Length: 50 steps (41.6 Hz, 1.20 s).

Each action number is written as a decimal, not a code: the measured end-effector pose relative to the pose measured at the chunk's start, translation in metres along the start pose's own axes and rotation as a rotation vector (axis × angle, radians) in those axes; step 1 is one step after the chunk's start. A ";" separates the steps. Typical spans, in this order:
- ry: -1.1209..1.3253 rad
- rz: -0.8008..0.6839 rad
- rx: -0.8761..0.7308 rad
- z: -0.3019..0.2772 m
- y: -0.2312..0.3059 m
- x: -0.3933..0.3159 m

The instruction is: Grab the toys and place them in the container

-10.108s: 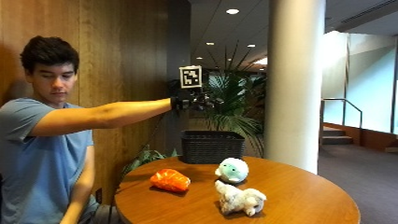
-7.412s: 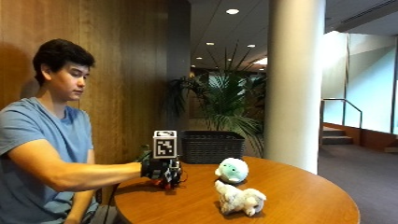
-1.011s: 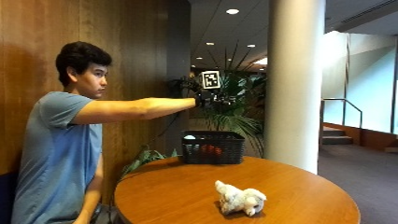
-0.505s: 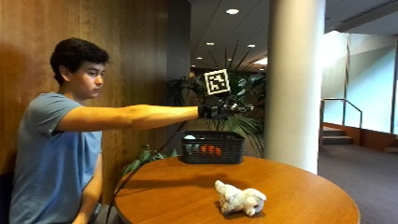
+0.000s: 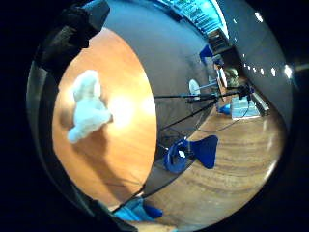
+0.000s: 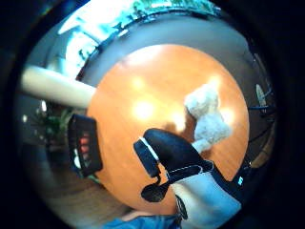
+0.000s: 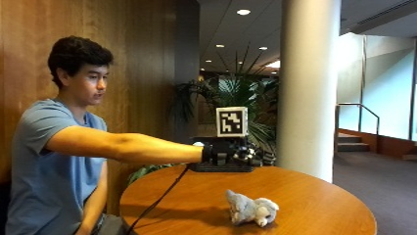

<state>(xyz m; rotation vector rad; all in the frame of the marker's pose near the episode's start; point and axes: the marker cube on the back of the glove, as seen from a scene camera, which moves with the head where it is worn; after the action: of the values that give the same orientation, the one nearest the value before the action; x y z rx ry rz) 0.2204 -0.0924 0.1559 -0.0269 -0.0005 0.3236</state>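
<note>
My hand [image 7: 228,152] hovered above the counter [image 7: 312,196], fingers relaxed, empty. Plush dog [image 7: 251,209] looked soft and light; I judged its body the best hold.

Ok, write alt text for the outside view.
A seated person stretches a black-gloved right hand above a round wooden table, in front of a dark basket at its far edge. A white plush dog lies on the table nearer the camera.

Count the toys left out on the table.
1: a white plush dog lies on the round wooden table, away from the black basket. The basket shows something red inside; toys in it may be hidden.
</note>
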 end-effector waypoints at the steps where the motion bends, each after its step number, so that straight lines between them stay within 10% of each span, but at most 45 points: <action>1: 0.002 0.002 -0.010 0.008 0.000 0.004; 28: -0.039 -0.122 -0.182 0.144 0.003 -0.008; 50: 0.103 -0.205 0.188 0.151 -0.020 -0.019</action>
<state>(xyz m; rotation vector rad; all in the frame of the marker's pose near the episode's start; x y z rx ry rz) 0.2077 -0.1137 0.3078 0.1423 0.1288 0.1156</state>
